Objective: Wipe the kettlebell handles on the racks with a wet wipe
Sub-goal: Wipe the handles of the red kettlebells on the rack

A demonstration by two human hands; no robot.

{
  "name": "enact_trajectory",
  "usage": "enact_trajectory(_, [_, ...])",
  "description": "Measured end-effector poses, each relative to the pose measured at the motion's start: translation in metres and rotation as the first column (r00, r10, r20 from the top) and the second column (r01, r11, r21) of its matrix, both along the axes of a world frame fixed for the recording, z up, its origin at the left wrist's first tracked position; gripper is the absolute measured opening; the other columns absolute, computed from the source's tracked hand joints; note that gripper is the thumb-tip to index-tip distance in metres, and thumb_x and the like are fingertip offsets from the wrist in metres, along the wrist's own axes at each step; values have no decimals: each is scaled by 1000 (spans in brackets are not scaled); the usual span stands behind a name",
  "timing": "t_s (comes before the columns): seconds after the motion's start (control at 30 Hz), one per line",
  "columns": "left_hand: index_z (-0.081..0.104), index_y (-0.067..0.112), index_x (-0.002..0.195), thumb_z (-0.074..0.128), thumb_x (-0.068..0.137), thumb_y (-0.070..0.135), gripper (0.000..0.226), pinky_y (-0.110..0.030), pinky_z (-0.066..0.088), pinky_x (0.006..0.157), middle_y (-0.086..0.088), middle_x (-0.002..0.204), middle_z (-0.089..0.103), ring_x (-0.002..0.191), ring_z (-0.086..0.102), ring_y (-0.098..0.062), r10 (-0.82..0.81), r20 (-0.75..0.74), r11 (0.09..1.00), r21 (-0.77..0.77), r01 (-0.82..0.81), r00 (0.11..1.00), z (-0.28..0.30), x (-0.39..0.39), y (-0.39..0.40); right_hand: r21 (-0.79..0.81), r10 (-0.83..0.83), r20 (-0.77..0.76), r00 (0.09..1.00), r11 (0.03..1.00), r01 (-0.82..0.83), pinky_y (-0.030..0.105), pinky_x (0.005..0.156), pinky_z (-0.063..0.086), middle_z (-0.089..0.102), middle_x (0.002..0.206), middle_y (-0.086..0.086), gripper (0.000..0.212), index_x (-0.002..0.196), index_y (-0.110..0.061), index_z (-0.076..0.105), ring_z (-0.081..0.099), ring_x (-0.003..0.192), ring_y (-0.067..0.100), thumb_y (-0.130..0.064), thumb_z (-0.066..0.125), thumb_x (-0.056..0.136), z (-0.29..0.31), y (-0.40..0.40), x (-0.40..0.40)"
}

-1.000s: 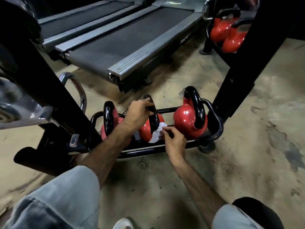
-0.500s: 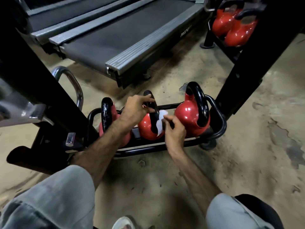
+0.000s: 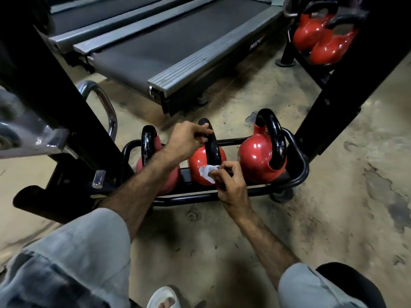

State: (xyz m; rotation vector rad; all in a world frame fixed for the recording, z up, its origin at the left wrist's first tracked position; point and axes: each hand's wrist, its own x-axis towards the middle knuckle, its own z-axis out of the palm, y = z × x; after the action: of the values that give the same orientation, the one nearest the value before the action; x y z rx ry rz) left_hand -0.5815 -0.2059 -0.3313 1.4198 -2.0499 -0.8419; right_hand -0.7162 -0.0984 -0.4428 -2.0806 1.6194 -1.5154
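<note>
The middle kettlebell's handle [image 3: 211, 145] was steadied by left-hand fingers [image 3: 201, 130] curled round it; the wet wipe [image 3: 208, 172], pinched by right-hand fingers [image 3: 229, 172], was best wrapped fully around it.

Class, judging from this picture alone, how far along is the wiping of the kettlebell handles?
Done: cannot tell. In hand: left hand steadies the middle kettlebell; right hand holds the wet wipe at its handle base. Possibly left: left kettlebell, right kettlebell, far-rack pair.

Gym: treadmills [image 3: 155, 41], racked red kettlebells [image 3: 259, 161], concrete floor [image 3: 333, 196].
</note>
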Motion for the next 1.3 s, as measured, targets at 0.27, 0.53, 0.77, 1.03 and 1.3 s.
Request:
enact_trajectory(0.27, [71, 8, 110, 61, 86, -3, 28, -5, 38, 91, -9, 122, 65, 118, 55, -5, 11, 27, 996, -85, -8, 1000, 1, 0, -3, -62, -80, -10, 997, 995, 79, 28, 71, 49, 55, 100, 13, 20, 100, -6, 73, 54, 87, 22, -21, 71, 88, 45, -34, 5])
enact_trajectory(0.53, [72, 10, 109, 59, 88, -5, 29, 1, 38, 87, -2, 119, 67, 113, 57, -1, 0, -4, 1000, -15, 0, 1000, -1, 7, -10, -150, -45, -542, 839, 988, -44, 37, 70, 43, 64, 106, 5, 9, 97, -16, 72, 54, 88, 25, -20, 68, 91, 28, -9, -16])
enact_trajectory(0.77, [68, 13, 112, 48, 83, -12, 43, -26, 51, 95, -3, 110, 71, 106, 65, -12, -6, -51, 1000, 12, 7, 999, -2, 8, -23, 30, 117, -958, 263, 949, -313, 43, 77, 33, 64, 88, 4, 26, 76, -18, 74, 51, 94, 31, -34, 57, 87, 93, -69, -8])
enact_trajectory(1.03, [58, 8, 121, 37, 82, -16, 50, -19, 48, 91, -7, 112, 69, 110, 62, -12, -18, -159, 990, 135, 39, 987, 0, 15, -31, 348, 298, -936, -188, 869, -353, 50, 92, 38, 70, 81, -1, 44, 81, -19, 75, 52, 101, 30, -47, 43, 90, 115, -101, 1])
enact_trajectory(1.3, [60, 21, 108, 34, 70, -11, 56, -40, 42, 107, -2, 106, 68, 114, 61, -14, -37, -247, 981, 176, 82, 968, -13, 21, -39, 198, 313, -936, 161, 846, -495, 43, 78, 43, 66, 92, -1, 35, 88, -25, 71, 55, 96, 26, -40, 42, 98, 120, -112, -26])
